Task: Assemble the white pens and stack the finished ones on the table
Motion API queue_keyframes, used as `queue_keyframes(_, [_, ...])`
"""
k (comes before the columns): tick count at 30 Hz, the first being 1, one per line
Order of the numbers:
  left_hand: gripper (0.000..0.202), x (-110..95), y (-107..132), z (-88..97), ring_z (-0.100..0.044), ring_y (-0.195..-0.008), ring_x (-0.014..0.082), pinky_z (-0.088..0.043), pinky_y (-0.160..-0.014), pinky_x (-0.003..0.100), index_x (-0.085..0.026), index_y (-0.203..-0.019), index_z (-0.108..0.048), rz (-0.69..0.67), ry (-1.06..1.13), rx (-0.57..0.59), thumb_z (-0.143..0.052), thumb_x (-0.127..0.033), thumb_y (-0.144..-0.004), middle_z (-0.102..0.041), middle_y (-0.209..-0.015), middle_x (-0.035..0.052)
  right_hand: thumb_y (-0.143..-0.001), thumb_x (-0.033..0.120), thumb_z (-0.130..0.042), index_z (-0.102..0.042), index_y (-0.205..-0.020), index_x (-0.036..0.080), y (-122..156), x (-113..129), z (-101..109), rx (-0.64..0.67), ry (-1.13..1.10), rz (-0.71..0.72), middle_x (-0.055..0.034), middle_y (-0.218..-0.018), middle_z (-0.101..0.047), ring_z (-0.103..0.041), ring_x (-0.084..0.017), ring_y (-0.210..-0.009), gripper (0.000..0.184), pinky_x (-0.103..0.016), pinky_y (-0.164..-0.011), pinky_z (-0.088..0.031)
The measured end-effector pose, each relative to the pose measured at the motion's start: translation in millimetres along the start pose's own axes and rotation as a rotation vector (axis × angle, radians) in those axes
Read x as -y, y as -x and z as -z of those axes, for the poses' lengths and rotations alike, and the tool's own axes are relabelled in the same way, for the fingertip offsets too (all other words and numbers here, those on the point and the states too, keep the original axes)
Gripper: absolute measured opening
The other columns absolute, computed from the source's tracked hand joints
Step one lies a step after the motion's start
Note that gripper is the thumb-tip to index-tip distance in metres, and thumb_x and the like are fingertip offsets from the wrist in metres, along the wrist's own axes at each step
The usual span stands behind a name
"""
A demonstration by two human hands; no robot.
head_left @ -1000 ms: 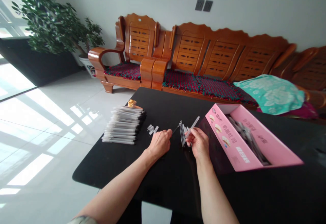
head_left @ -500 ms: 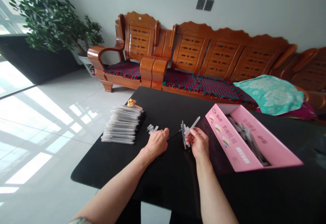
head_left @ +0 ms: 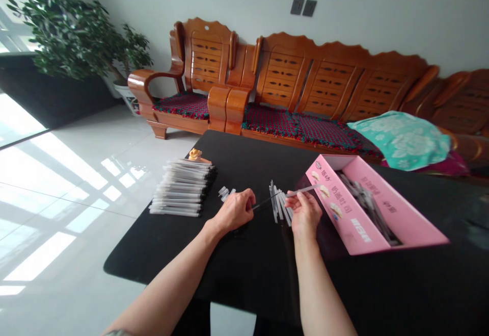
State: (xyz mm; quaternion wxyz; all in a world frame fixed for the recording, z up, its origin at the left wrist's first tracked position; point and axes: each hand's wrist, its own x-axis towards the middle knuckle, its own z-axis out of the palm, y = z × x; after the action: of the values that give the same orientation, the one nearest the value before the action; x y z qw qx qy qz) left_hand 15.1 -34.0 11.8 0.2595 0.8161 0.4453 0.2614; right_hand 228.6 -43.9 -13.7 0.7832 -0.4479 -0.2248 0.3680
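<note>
My left hand (head_left: 236,210) is closed in a pinch on a thin dark pen refill (head_left: 263,202) that points right toward my other hand. My right hand (head_left: 303,210) grips a clear pen barrel (head_left: 305,190) lying nearly level, its mouth facing the refill's tip, and also holds a small fan of several more clear barrels (head_left: 278,203). Both hands hover just above the black table (head_left: 248,269). Next to my left hand lie a few small clear caps (head_left: 226,192).
A neat stack of finished pens (head_left: 182,188) lies at the table's left, with a small orange figure (head_left: 196,155) behind it. An open pink box (head_left: 367,208) with dark parts inside stands to the right. Wooden sofas (head_left: 290,86) and a potted plant (head_left: 72,30) stand behind.
The clear barrel in my right hand has tipped from pointing up-right to nearly level. My left hand has brought the refill toward it. The view has shifted slightly.
</note>
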Motion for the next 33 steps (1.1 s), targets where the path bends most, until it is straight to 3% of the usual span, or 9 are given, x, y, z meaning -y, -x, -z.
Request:
queue_keyframes(8, [0.022,-0.1,0.1,-5.4,-0.054,-0.055,0.01,-0.034,-0.054,0.02,-0.02,-0.083,-0.054,-0.061,0.069,0.012,-0.052,-0.006,-0.066,-0.061,-0.064,-0.0045,-0.066,0.026,-0.077,-0.061,-0.084,0.012,-0.4,1.3,-0.9,-0.035,-0.008,0.002,-0.007,-0.066,-0.074,-0.066,-0.015,-0.046,0.028,-0.021,-0.041,-0.053])
queue_keyframes(21, [0.016,-10.8,-0.5,2.6,-0.054,-0.059,0.0105,-0.037,-0.057,0.02,-0.018,-0.076,-0.057,-0.014,0.117,0.01,-0.053,-0.006,-0.067,-0.059,-0.066,-0.002,-0.065,0.022,-0.078,-0.063,-0.085,0.013,6.2,2.9,-4.4,0.039,0.024,-0.036,-0.0044,-0.063,-0.073,-0.063,-0.013,-0.042,0.026,-0.022,-0.041,-0.053])
queue_keyframes(26, [0.01,-11.4,-0.9,0.9,-0.054,-0.059,0.0102,-0.039,-0.058,0.02,-0.017,-0.074,-0.057,-0.023,0.202,-0.024,-0.056,-0.008,-0.07,-0.059,-0.066,-0.002,-0.066,0.021,-0.078,-0.063,-0.091,0.013,12.8,1.8,-7.9,0.167,0.02,-0.107,-0.0039,-0.063,-0.072,-0.064,-0.014,-0.044,0.03,-0.023,-0.042,-0.054])
queue_keyframes(30, [0.005,-8.2,-3.3,-5.6,-0.059,-0.061,0.011,-0.044,-0.059,0.02,-0.017,-0.082,-0.059,-0.002,0.451,-0.037,-0.059,-0.02,-0.078,-0.063,-0.069,-0.0005,-0.066,0.021,-0.078,-0.063,-0.086,0.015,19.8,2.4,-11.0,0.362,0.031,-0.268,-0.0058,-0.07,-0.075,-0.068,-0.017,-0.049,0.026,-0.026,-0.047,-0.058])
queue_keyframes(33, [0.015,-1.3,-6.2,-7.0,-0.064,-0.063,0.0126,-0.048,-0.061,0.021,-0.016,-0.092,-0.059,0.039,0.627,-0.166,-0.055,-0.028,-0.085,-0.065,-0.073,0.0014,-0.067,0.02,-0.077,-0.065,-0.086,0.016,17.5,3.8,-8.0,0.424,-0.029,-0.356,-0.0058,-0.073,-0.076,-0.07,-0.017,-0.054,0.023,-0.026,-0.051,-0.059])
